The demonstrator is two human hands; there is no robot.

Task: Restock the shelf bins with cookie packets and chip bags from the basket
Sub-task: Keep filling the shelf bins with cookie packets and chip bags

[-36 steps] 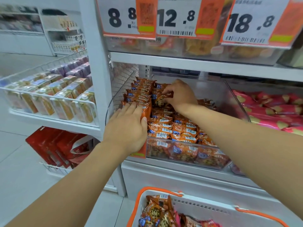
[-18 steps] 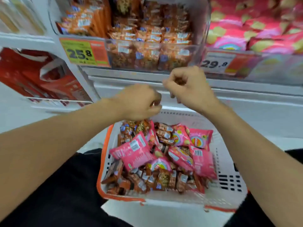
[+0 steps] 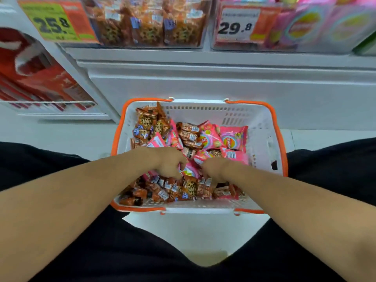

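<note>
A white basket with orange rim stands on the floor between my knees. It is filled with brown cookie packets and pink chip bags. Both my hands are down in the pile near its middle. My left hand curls its fingers into the packets beside a pink bag. My right hand curls into the brown packets at the front. The fingertips of both hands are hidden among the packets. Above, a clear shelf bin of cookie packets and a bin of pink chip bags show at the top edge.
Price tags 25.8 and 29.8 hang on the bin fronts. A white shelf base runs behind the basket. Red bags fill a low wire rack at the left. My black-clad legs flank the basket.
My head has tipped down from the shelf bin to the basket. Both hands left the bin, came down over the basket and have dropped into the pile of packets.
</note>
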